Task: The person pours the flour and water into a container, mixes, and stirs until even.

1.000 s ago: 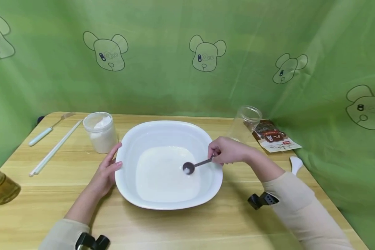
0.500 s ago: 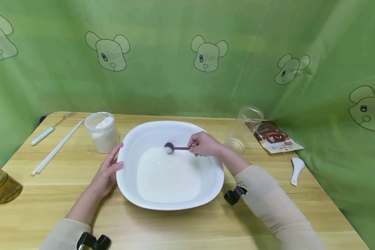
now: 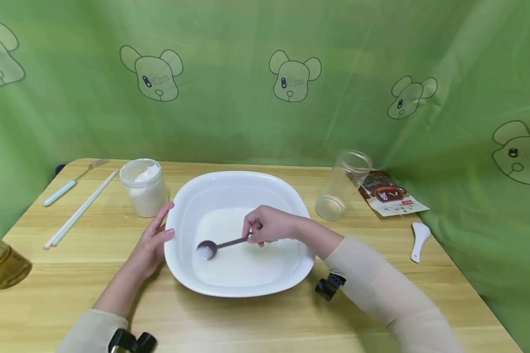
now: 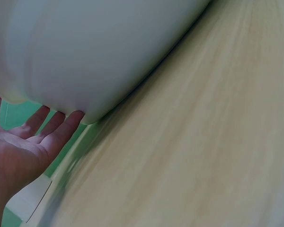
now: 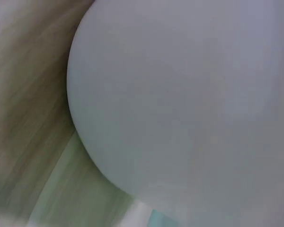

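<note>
A white oval basin [image 3: 237,290] with a pale, milky-looking liquid in its bottom stands at the middle of the table. At its left rim, my left hand [image 3: 147,247] touches the outside; the left wrist view shows several spread fingertips [image 4: 75,117] against the outer wall. My right hand [image 3: 269,225] pinches the handle end of a dark measuring spoon [image 3: 208,249] over the basin. The spoon's round bowl overlaps the liquid at left of centre and has something whitish in it. In the right wrist view, the basin's outer wall [image 5: 170,104] hides the hand and spoon.
A jar of white powder [image 3: 147,193] stands behind my left hand. Farther left lie chopsticks [image 3: 80,211], a fork [image 3: 66,188] and a tilted-looking jar of amber liquid [image 3: 4,264]. Rightward are a clear cup [image 3: 341,189], a brown packet [image 3: 386,193] and a white spoon [image 3: 418,240].
My right hand has swept the spoon from the basin's right side to the back, then forward and left over the liquid. My left hand keeps its place at the rim.
</note>
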`<act>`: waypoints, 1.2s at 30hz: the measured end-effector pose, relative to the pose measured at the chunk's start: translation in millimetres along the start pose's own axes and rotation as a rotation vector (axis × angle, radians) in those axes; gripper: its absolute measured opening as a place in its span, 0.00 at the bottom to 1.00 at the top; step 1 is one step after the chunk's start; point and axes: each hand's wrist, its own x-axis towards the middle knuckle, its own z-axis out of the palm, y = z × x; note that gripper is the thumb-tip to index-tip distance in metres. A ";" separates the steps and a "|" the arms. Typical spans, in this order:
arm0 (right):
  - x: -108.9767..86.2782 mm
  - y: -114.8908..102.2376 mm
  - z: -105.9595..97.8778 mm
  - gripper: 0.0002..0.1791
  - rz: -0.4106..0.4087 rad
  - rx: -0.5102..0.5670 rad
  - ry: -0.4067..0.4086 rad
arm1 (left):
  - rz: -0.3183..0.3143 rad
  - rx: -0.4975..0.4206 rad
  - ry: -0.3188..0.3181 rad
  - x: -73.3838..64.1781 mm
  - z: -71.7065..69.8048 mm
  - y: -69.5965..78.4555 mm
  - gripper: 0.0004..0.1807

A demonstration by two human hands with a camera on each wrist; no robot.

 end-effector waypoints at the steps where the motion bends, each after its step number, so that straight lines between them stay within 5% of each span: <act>1: -4.9 -0.2 -0.9 0.04 0.000 -0.004 -0.015 | 0.000 -0.001 -0.001 0.1 0.2 0.2 0.31; 6: -32.7 3.6 -13.8 0.05 0.008 -0.056 -0.015 | -0.001 -0.009 -0.004 0.3 0.3 1.0 0.31; 16: -62.2 17.2 -44.1 0.06 0.162 -0.163 0.231 | -0.005 -0.002 0.003 -0.1 0.7 2.3 0.31; 25: -29.3 27.9 -43.6 0.05 0.213 -0.168 0.394 | 0.000 -0.003 -0.008 0.0 1.8 1.9 0.31; 36: 13.0 11.3 -7.9 0.05 0.140 -0.001 0.342 | 0.002 0.009 -0.003 -0.2 1.7 1.7 0.31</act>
